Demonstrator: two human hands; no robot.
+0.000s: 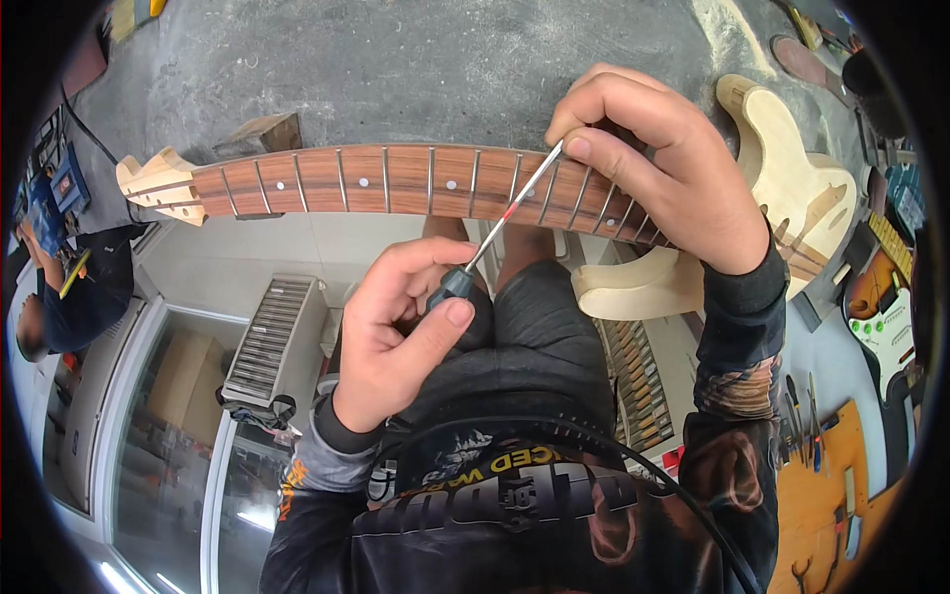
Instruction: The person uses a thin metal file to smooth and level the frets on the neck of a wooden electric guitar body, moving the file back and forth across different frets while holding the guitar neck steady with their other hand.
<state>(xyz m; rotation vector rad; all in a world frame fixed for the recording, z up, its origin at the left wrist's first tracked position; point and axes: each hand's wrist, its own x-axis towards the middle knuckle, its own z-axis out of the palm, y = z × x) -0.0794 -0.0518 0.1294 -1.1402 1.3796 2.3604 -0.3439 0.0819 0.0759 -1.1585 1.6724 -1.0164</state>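
Observation:
An unfinished electric guitar lies across the bench's near edge. Its pale headstock (163,186) points left, and the brown fretboard (396,180) with metal frets and dot inlays faces up. The bare, light wood body (807,183) is at the right. Above the neck, a screwdriver (500,225) slants up to the right, with a dark handle and a thin shaft marked red. My left hand (396,322) is closed round the handle. With thumb and forefinger, my right hand (658,158) pinches the shaft's far end; its wrist passes over the guitar body.
A wooden block (262,134) sits behind the neck on the grey bench (396,74). Tools and another guitar (881,332) crowd the right side. Below left stands a slatted box (272,337). Another person (89,282) is at the far left. A black cable crosses my lap.

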